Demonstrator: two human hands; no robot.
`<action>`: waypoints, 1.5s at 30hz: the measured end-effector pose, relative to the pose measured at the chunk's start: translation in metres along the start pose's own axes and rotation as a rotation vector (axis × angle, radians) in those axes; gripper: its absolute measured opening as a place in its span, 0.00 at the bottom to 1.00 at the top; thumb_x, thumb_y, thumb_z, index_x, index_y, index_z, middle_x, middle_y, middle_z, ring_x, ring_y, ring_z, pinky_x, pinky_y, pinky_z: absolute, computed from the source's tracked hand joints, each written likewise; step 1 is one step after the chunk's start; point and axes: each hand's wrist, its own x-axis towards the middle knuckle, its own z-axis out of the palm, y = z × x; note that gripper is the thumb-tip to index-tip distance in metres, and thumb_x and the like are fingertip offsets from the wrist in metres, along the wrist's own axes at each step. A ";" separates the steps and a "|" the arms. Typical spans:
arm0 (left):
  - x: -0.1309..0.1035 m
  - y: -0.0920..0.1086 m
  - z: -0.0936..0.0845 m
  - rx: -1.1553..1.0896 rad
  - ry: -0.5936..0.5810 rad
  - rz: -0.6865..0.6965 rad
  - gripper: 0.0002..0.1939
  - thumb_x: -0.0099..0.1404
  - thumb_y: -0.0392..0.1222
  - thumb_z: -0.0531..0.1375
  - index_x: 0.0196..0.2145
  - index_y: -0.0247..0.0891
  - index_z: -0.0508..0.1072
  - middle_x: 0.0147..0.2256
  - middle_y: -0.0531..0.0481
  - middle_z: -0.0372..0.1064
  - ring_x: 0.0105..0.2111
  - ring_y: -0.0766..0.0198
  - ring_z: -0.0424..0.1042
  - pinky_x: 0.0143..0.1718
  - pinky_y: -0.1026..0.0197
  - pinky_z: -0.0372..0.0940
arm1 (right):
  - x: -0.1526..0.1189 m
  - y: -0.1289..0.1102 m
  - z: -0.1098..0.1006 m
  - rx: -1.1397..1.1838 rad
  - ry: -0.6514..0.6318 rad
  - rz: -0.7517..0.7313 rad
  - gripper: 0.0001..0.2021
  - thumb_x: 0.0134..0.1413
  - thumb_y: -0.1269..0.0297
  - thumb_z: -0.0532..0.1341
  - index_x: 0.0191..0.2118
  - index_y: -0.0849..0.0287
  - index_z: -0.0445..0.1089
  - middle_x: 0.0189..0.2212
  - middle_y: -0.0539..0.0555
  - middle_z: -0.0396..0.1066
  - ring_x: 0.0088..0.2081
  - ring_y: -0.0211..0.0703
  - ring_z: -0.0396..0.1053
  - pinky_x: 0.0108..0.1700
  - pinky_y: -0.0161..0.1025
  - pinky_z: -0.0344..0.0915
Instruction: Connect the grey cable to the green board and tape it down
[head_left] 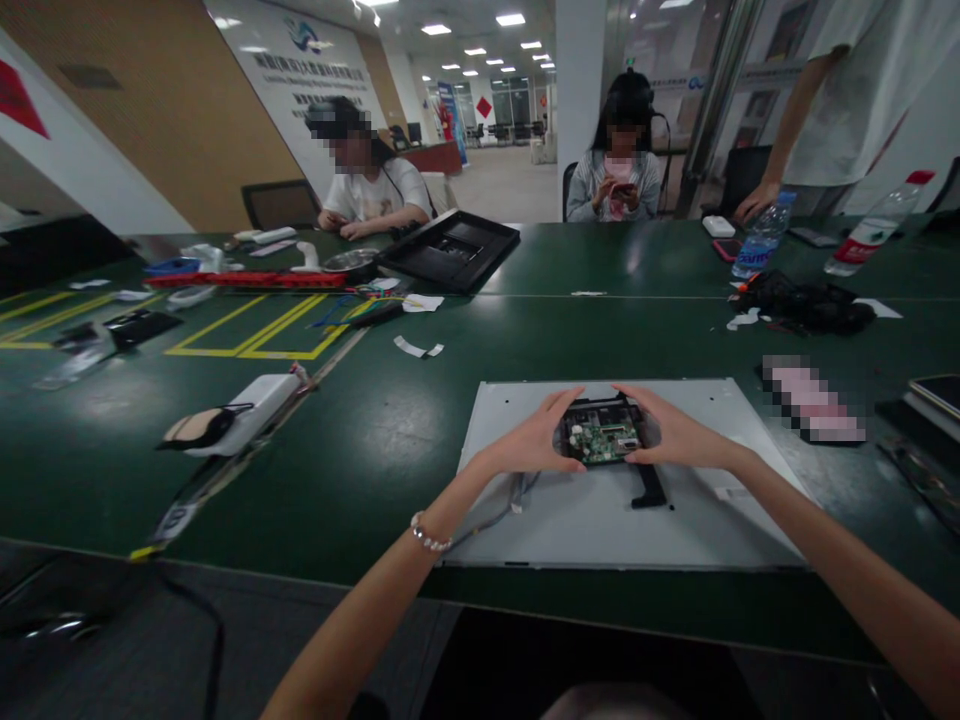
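Note:
A light grey flat panel (pixel 570 520) lies on the green table in front of me. Over its middle is a black frame with a green circuit board (pixel 604 441). My left hand (pixel 534 436) grips the left side of this frame, thumb at the near edge and fingers at the far edge. On the right side my right hand (pixel 666 430) holds it the same way. A black bracket (pixel 648 488) extends from the frame toward me. Grey cables (pixel 517 493) lie on the panel below my left hand. Whether the frame touches the panel is unclear.
A white power strip-like block (pixel 259 410) lies left on the green table (pixel 390 400). Farther back are a black monitor casing (pixel 457 250), wires, paper scraps, two bottles (pixel 763 236) and a black bundle (pixel 806 303). A blurred pink item (pixel 814 400) is at right. Several people are across the table.

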 end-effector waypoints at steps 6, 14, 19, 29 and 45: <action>0.003 0.004 0.010 -0.003 -0.087 0.006 0.59 0.48 0.51 0.68 0.68 0.37 0.38 0.66 0.33 0.36 0.65 0.39 0.40 0.64 0.38 0.42 | -0.023 0.002 0.003 0.008 0.031 0.006 0.47 0.45 0.55 0.67 0.67 0.48 0.42 0.64 0.59 0.50 0.63 0.60 0.51 0.62 0.59 0.53; -0.002 -0.006 0.011 -0.017 -0.117 0.022 0.62 0.47 0.54 0.69 0.68 0.39 0.35 0.67 0.35 0.32 0.66 0.39 0.37 0.64 0.38 0.39 | -0.032 0.008 0.007 -0.029 0.040 0.015 0.45 0.48 0.53 0.65 0.68 0.47 0.40 0.65 0.59 0.49 0.64 0.61 0.50 0.62 0.62 0.51; -0.003 -0.009 0.013 -0.020 -0.105 0.056 0.60 0.48 0.54 0.69 0.68 0.40 0.37 0.67 0.36 0.36 0.65 0.41 0.41 0.64 0.40 0.40 | -0.037 0.011 0.008 -0.056 0.039 0.025 0.45 0.48 0.52 0.64 0.68 0.46 0.40 0.65 0.57 0.49 0.64 0.60 0.49 0.63 0.61 0.51; -0.004 -0.010 0.014 -0.001 -0.090 0.053 0.60 0.49 0.57 0.68 0.68 0.41 0.38 0.67 0.37 0.38 0.65 0.42 0.42 0.64 0.41 0.41 | -0.050 0.015 0.006 -0.185 0.004 0.064 0.45 0.51 0.51 0.62 0.69 0.45 0.34 0.68 0.56 0.42 0.67 0.60 0.39 0.64 0.63 0.45; -0.005 -0.005 0.015 0.029 -0.076 0.022 0.60 0.48 0.60 0.67 0.68 0.42 0.39 0.66 0.36 0.40 0.65 0.39 0.43 0.62 0.37 0.41 | -0.045 0.013 0.009 -0.172 0.062 0.022 0.44 0.50 0.51 0.63 0.68 0.45 0.40 0.67 0.56 0.46 0.66 0.61 0.45 0.63 0.63 0.49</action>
